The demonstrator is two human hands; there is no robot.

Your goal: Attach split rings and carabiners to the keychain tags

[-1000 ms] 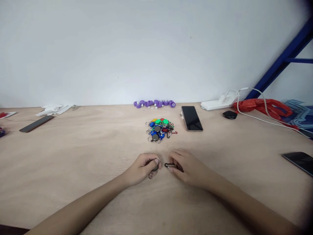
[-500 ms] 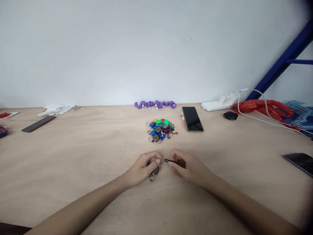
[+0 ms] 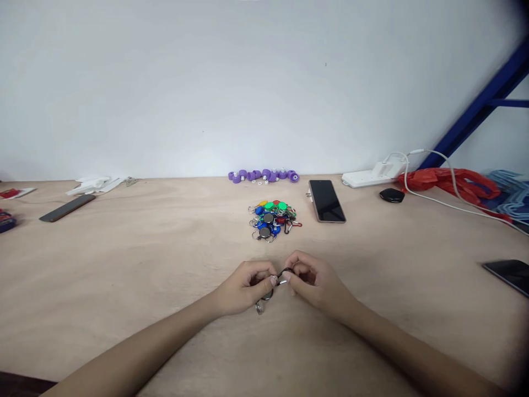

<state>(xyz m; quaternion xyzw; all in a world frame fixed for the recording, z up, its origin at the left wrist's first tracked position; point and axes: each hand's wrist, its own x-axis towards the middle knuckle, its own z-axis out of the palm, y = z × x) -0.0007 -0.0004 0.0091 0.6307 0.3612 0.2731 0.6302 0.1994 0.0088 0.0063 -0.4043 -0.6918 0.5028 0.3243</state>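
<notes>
My left hand [image 3: 244, 288] pinches a dark round badge reel [image 3: 268, 295] near its top, and a silver split ring [image 3: 259, 307] hangs below it. Facing it from the right, my right hand [image 3: 314, 280] grips a black carabiner [image 3: 285, 271] between thumb and fingers. The carabiner's end meets the left fingertips at the reel; whether it is hooked on is hidden by the fingers. Beyond both hands lies a pile of badge reels [image 3: 269, 219] in blue, green, red, yellow and black, with rings and carabiners among them.
Purple round pieces [image 3: 264, 176] line the wall. Right of the pile are a phone [image 3: 327, 201], a white power strip [image 3: 363, 178], a black mouse-like object [image 3: 392, 195] and a red bag [image 3: 450, 184]. Another phone [image 3: 510, 275] lies far right, a dark flat bar [image 3: 67, 208] at left.
My hands have come together: the gap between them has closed, and the carabiner now touches the left fingertips at the badge reel. The left hand shifted slightly right.
</notes>
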